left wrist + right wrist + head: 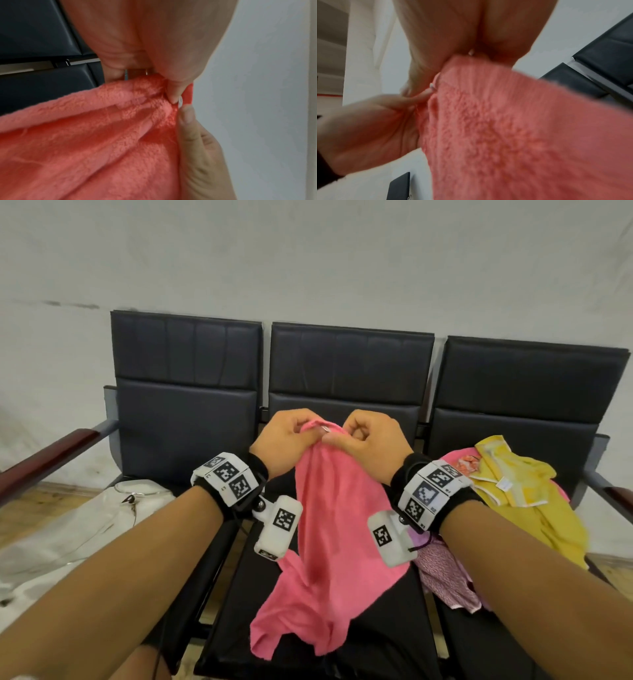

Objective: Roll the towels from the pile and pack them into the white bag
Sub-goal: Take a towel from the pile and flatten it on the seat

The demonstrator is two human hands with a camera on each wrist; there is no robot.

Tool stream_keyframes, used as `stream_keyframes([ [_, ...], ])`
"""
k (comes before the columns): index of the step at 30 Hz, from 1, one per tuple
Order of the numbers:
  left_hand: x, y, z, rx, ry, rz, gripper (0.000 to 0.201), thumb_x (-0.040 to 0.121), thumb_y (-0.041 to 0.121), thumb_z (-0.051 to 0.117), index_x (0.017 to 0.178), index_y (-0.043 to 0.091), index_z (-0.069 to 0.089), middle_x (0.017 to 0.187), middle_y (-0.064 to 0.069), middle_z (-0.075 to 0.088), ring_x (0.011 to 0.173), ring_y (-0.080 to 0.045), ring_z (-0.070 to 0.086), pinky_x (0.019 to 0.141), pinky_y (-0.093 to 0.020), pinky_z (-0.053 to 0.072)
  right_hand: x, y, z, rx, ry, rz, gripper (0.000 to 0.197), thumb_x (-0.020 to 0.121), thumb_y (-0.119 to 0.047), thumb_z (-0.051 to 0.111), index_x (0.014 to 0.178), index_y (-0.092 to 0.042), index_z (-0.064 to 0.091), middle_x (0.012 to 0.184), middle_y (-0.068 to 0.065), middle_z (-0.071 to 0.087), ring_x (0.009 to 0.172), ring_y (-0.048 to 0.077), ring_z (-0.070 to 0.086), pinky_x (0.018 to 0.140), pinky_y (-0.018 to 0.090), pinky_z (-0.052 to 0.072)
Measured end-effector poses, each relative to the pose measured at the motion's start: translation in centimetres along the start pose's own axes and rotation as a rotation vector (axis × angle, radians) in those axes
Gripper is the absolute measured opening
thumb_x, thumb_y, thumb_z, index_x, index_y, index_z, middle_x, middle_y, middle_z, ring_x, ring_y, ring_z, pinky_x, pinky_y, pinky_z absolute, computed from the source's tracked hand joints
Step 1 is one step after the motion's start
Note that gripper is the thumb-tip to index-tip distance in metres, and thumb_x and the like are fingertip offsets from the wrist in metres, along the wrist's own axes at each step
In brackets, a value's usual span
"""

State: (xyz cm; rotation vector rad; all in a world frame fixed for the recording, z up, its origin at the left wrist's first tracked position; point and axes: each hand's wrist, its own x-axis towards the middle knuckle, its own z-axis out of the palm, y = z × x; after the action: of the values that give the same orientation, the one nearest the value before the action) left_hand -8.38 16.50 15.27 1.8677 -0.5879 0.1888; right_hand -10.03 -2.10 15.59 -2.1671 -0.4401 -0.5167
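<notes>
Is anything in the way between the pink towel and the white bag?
Nothing visible blocks it. Both hands hold the pink towel over the middle seat, and the white bag lies on the floor to the left, past the empty left seat.

A row of three black padded seats (349,364) stood against a plain pale grey wall (308,251), their backrests stitched into panels. A dark red wooden armrest (44,457) on a grey metal frame closed off the left end, and another armrest (613,491) showed at the right. Light wooden flooring (58,494) ran beneath. The light was soft and even, with no hard shadows.
</notes>
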Motion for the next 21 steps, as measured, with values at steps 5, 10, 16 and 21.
stream_keyframes([
  [5, 1.0, 1.4, 0.2, -0.057, 0.084, 0.039, 0.019, 0.094, 0.009, 0.053, 0.094, 0.024, 0.065, 0.094, 0.005, 0.067, 0.091, -0.012, 0.062, 0.086, -0.031, 0.049, -1.5, 0.9, 0.7, -0.168, -0.262, 0.068, 0.028, 0.074, -0.032, 0.084, 0.069, -0.027, 0.057, 0.066, -0.011, 0.057, 0.058, 0.003, 0.05, 0.056, 0.018, 0.038],
  [10, 2.0, 1.4, -2.1, 0.073, 0.292, 0.079, 0.017, 0.09, 0.004, 0.056, 0.093, 0.017, 0.066, 0.089, 0.013, 0.064, 0.081, 0.011, 0.057, 0.079, -0.01, 0.042, -2.5, 4.3, 1.9, -0.201, -0.376, 0.256, 0.023, 0.074, -0.038, 0.078, 0.085, -0.019, 0.069, 0.082, 0.003, 0.07, 0.078, 0.022, 0.067, 0.072, 0.037, 0.055],
  [16, 1.0, -3.3, -5.4, 0.248, 0.366, -0.063, 0.025, 0.071, 0.025, 0.089, 0.072, 0.014, 0.067, 0.069, 0.001, 0.062, 0.061, -0.007, 0.051, 0.059, -0.02, 0.041, -2.9, 5.5, -0.1, -0.438, -0.483, 0.288, 0.015, 0.085, -0.032, 0.071, 0.073, -0.024, 0.066, 0.079, -0.001, 0.064, 0.076, 0.017, 0.06, 0.065, 0.024, 0.041],
  [21, 0.3, -6.1, -7.3, 0.271, 0.378, -0.125, 0.022, 0.079, 0.026, 0.083, 0.074, 0.01, 0.07, 0.073, -0.01, 0.067, 0.066, -0.014, 0.054, 0.062, -0.024, 0.044, -1.4, 6.1, -2.6, -0.418, -0.167, 0.272, 0.027, 0.086, -0.03, 0.068, 0.07, -0.02, 0.048, 0.068, -0.004, 0.056, 0.072, 0.025, 0.056, 0.062, 0.029, 0.036],
])
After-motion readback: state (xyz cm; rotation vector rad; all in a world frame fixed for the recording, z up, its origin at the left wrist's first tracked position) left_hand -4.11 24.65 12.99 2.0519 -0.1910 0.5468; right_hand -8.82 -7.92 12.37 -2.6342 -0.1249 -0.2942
